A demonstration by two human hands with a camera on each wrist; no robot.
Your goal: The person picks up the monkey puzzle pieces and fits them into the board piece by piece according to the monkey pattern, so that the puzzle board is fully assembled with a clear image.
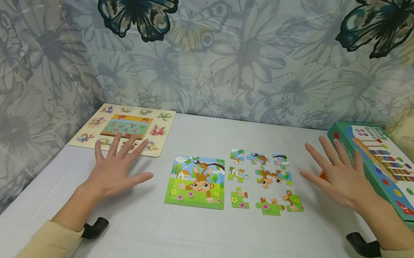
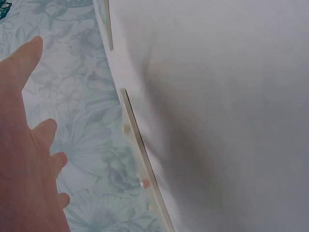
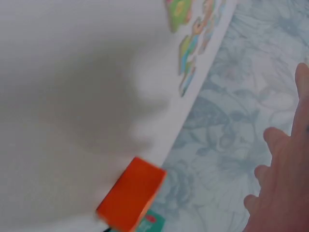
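Both hands hover with fingers spread, holding nothing. In the head view the left hand (image 1: 112, 173) is just left of a square monkey picture board (image 1: 195, 193), its fingertips in front of a cream pegged board (image 1: 86, 130). Right of the monkey board lie several loose jigsaw pieces (image 1: 240, 198) in rough rows, a few of them touching. The right hand (image 1: 342, 177) is to the right of the pieces, beside a green box. The left hand (image 2: 31, 145) shows at the left wrist view's edge; the right hand (image 3: 285, 169) at the right wrist view's edge.
The green box (image 1: 401, 172) stands at the table's right side. An orange block (image 3: 131, 193) sits near it, mostly hidden by the right hand in the head view. Behind the white table (image 1: 184, 243) hangs a butterfly and flower patterned cloth (image 1: 240, 55).
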